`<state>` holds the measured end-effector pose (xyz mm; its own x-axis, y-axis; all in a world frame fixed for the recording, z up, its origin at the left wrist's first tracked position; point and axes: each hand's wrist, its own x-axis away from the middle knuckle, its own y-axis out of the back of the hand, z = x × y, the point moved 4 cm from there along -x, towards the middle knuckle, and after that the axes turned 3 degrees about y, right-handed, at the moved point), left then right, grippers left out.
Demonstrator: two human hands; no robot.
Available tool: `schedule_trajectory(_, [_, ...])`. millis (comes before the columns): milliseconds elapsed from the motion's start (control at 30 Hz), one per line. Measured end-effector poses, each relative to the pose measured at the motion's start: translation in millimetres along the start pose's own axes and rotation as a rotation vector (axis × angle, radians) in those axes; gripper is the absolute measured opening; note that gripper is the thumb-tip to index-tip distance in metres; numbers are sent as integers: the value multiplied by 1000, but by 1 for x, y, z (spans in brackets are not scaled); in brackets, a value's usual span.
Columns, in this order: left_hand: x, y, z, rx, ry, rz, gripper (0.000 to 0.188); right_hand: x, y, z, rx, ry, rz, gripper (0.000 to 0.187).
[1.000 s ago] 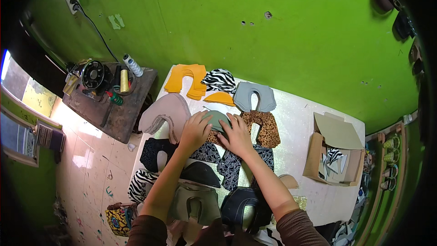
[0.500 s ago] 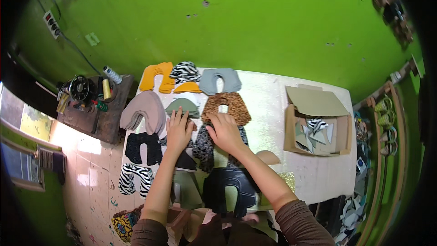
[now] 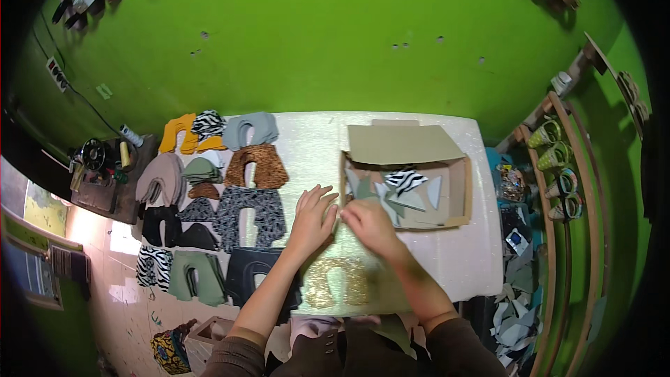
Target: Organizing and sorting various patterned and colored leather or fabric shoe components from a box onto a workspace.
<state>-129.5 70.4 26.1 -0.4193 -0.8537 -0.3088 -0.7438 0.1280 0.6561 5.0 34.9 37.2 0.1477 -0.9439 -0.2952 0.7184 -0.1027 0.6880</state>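
My left hand hovers over the white table just left of an open cardboard box, fingers stretched out and holding nothing. Over the box's near-left corner, my right hand is curled closed; what it may hold is hidden. Inside the box lie zebra-patterned scraps and grey-green scraps. Left of my hands are stacks of U-shaped cut pieces, among them a brown spotted stack, a grey-black patterned stack and a black stack. A glittery gold U-shaped piece lies at the front edge between my forearms.
The white table stands against a green wall. To its left is a dark side table with a wheeled machine and thread spools. A wooden rack with sandals stands at right, and scraps heap beside the table.
My view has swung right. Both hands have left the cut stacks and come beside the box; my right hand has closed. The gold piece now shows more fully.
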Motion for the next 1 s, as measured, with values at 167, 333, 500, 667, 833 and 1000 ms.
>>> schedule_trajectory(167, [-26, -44, -39, 59, -29, 77, 20, 7, 81, -62, 10, -35, -108, 21])
schedule_trajectory(333, [-41, -75, -48, -11, -22, 182, 21, 9, 91, -109, 181, -9, 116, 21])
schedule_trajectory(500, [-43, -86, -37, -24, 186, 152, 23, -2, 57, -121, 191, 23, 287, 24])
schedule_trajectory(667, [-45, -100, -32, -91, 229, 189, 22, -6, 25, -163, 338, 12, 416, 26])
schedule_trajectory(833, [-43, -102, -28, -112, 297, 187, 23, -7, 30, -174, 189, 36, 464, 16])
schedule_trajectory(1000, [-42, -99, -22, 50, 304, 202, 27, -17, 71, -157, -154, -122, 341, 15])
